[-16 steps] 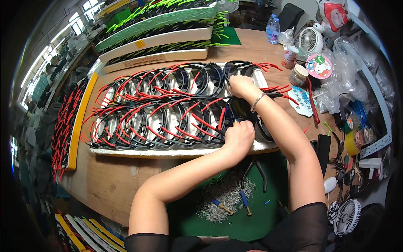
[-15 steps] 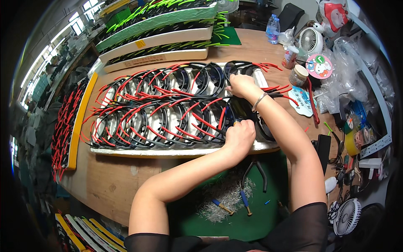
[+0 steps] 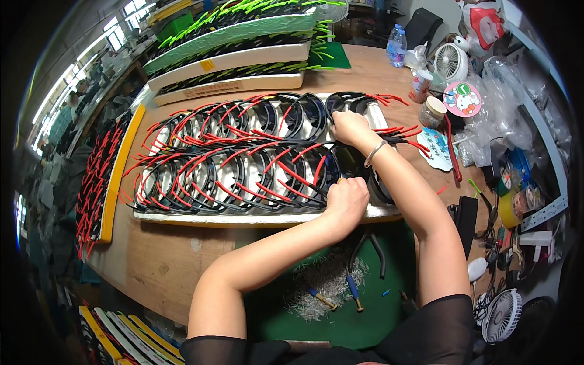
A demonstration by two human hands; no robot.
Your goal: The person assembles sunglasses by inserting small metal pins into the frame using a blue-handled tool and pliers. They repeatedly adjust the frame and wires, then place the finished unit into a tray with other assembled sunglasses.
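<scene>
A white foam tray [image 3: 182,217] holds rows of black sunglasses [image 3: 234,167] with red temple tips. At the tray's right end, my right hand [image 3: 351,128] is closed at the far row, its fingers bent round the black frame of a pair of sunglasses. Nearer to me, my left hand [image 3: 348,198] is closed at the tray's front edge, its fingertips at the same dark-lensed pair. The lens shows between the two hands; the fingertips are partly hidden.
On a green mat [image 3: 389,316] lie black-handled pliers [image 3: 378,255], small blue screwdrivers [image 3: 353,286] and a heap of tiny clear bits [image 3: 316,298]. Stacked trays [image 3: 231,67] with green-tipped glasses stand behind. A jar [image 3: 432,111], a fan [image 3: 450,61] and cables crowd the right.
Both hands stay closed at the right end of the tray, with barely any movement. The whole view has shifted slightly.
</scene>
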